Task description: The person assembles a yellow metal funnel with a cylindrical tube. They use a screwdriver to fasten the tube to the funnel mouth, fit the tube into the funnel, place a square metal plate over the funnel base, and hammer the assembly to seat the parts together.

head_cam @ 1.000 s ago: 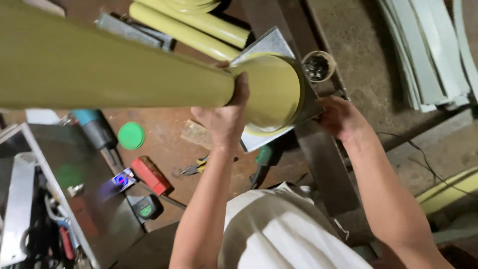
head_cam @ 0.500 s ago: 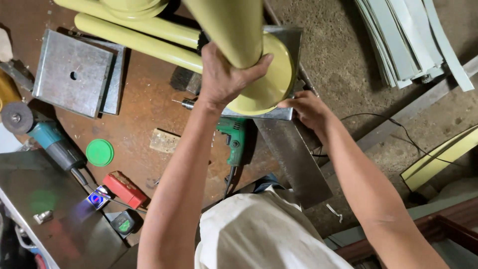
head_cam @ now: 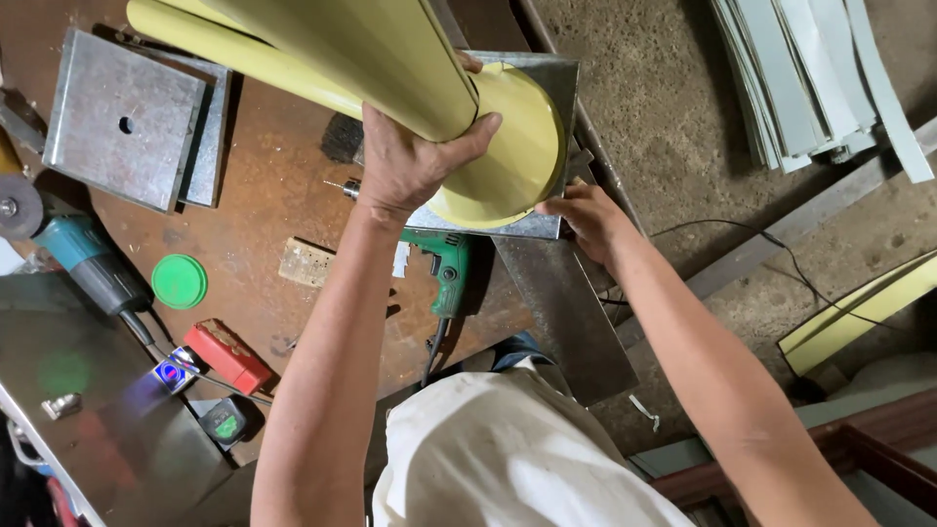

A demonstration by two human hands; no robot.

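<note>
The left hand [head_cam: 415,161] has its grip clamped round the pale yellow metal pipe [head_cam: 371,49] just above its round yellow flange [head_cam: 508,146], over the grey steel plate [head_cam: 547,88] on the rusty tabletop [head_cam: 264,215]. The right hand [head_cam: 581,215] pinches that plate's edge. The pipe looks stiff, heavy and smooth, best held near the flange.

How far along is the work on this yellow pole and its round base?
Done: the yellow pole stands upright in its round base, which sits on a square metal plate. In hand: the left hand grips the pole just above the base, and the right hand touches the base's edge. Left: I can't tell whether the base is fastened; the green drill lies unused on the workbench.
</note>
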